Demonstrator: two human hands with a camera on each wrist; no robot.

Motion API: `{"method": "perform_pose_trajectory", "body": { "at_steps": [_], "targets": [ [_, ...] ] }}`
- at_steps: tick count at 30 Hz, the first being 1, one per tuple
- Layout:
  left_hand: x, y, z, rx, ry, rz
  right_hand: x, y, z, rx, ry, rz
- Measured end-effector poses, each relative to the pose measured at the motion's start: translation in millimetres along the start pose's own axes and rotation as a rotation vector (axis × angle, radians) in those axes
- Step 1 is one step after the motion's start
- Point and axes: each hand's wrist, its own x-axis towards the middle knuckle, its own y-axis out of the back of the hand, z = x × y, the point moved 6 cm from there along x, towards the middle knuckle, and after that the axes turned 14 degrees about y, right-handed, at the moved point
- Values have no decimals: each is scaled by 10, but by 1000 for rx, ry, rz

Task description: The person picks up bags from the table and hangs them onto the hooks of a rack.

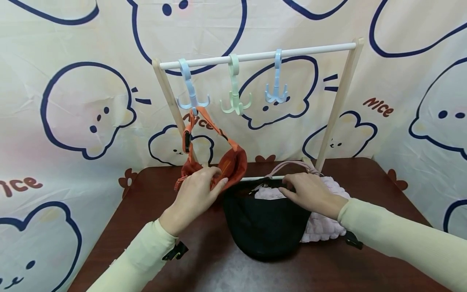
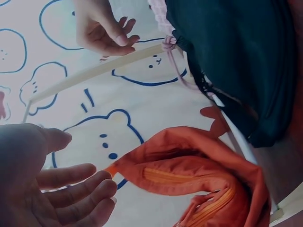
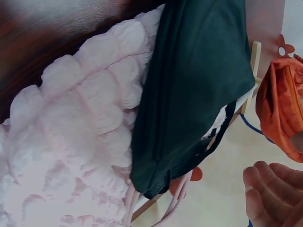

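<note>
An orange bag [image 1: 233,164] hangs by its strap from the left light-blue hook [image 1: 189,91] on the rack. My left hand [image 1: 198,188] is in front of this bag; in the left wrist view its fingers [image 2: 78,189] are loosely bent, with nothing between them. A black bag [image 1: 268,227] sits on the table, leaning on a puffy pale pink bag [image 1: 324,219] with thin cord handles [image 1: 292,163]. Over the black bag's top edge hovers my right hand [image 1: 313,192], fingers relaxed and holding nothing; its fingertips also show in the right wrist view.
A wooden rack with a white rail [image 1: 313,50] stands at the back of the brown table [image 1: 204,259]. From the rail also hang a green hook [image 1: 235,89] and another blue hook [image 1: 277,81]. A cartoon-print cloth [image 1: 87,109] surrounds the table.
</note>
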Motion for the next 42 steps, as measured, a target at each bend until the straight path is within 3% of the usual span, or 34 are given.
{"method": "perform_pose_trajectory", "body": {
  "at_steps": [19, 28, 42],
  "targets": [
    [-89, -476, -35, 55, 1, -116, -112, -81, 176, -9, -46, -32],
    [-84, -584, -85, 66, 7, -123, -164, -120, 255, -40, -53, -37],
    [-73, -849, -129, 92, -3, -228, -220, -183, 352, -43, -73, -82]
  ]
}}
